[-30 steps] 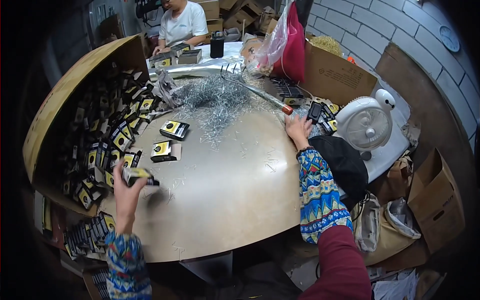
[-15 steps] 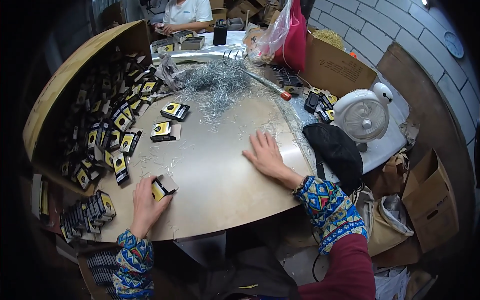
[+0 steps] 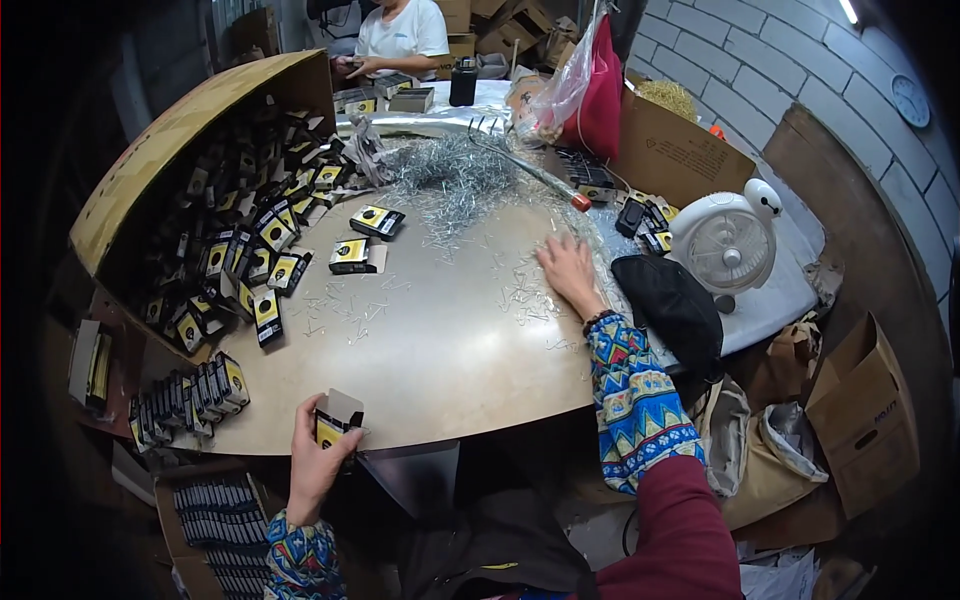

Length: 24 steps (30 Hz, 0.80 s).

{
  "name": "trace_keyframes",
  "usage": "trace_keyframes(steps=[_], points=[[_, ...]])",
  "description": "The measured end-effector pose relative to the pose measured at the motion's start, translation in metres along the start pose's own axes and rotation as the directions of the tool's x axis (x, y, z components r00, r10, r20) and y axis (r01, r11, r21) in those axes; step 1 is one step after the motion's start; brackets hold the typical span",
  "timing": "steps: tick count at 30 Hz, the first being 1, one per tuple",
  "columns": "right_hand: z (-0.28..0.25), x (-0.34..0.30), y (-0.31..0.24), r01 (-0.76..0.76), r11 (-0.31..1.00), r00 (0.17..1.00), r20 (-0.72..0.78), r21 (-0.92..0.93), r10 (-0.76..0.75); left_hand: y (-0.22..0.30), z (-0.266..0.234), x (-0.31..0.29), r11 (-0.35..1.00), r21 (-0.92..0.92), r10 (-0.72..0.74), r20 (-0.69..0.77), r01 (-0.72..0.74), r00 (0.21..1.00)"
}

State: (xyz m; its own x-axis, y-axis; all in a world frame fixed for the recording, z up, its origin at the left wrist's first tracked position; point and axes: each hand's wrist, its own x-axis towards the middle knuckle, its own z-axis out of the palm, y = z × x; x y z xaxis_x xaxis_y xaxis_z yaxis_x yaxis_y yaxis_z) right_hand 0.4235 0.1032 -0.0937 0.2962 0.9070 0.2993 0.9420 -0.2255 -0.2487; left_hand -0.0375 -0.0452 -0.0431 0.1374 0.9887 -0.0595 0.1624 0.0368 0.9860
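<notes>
My left hand (image 3: 315,458) is closed around a small black-and-yellow box (image 3: 328,432), held upright at the table's front edge with its top flap raised. My right hand (image 3: 570,272) lies open on the table, fingers spread on loose, thin metal pins (image 3: 525,290). Farther back is a big tangled heap of the same pins (image 3: 440,165), with a small hand rake (image 3: 530,168) lying across it. Two more small boxes lie on the tabletop left of the middle: one box (image 3: 377,221) and, nearer, a box with its flap out (image 3: 352,256).
A large tipped carton (image 3: 130,150) spills many small boxes at left. A row of boxes (image 3: 190,402) stands at the front left, above a carton of packed boxes (image 3: 215,520). On the right are a black pouch (image 3: 668,310) and a white fan (image 3: 728,245). A co-worker (image 3: 400,35) sits opposite.
My right hand has slid away and right, onto the scattered pins. My left hand has drawn the box nearer and right, raising it upright. The view has shifted slightly.
</notes>
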Motion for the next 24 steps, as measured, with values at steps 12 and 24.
trace_keyframes(steps=[12,24], points=[[0.007,-0.026,-0.014,0.14,0.987,0.989,0.046,0.075,-0.144,-0.003,0.003,-0.021,0.975,-0.212,-0.04,0.087,0.058,0.995],[-0.01,-0.048,-0.036,0.363,0.881,0.903,0.12,0.303,-0.414,-0.015,0.007,-0.03,0.886,-0.436,-0.109,0.137,0.159,0.985]])
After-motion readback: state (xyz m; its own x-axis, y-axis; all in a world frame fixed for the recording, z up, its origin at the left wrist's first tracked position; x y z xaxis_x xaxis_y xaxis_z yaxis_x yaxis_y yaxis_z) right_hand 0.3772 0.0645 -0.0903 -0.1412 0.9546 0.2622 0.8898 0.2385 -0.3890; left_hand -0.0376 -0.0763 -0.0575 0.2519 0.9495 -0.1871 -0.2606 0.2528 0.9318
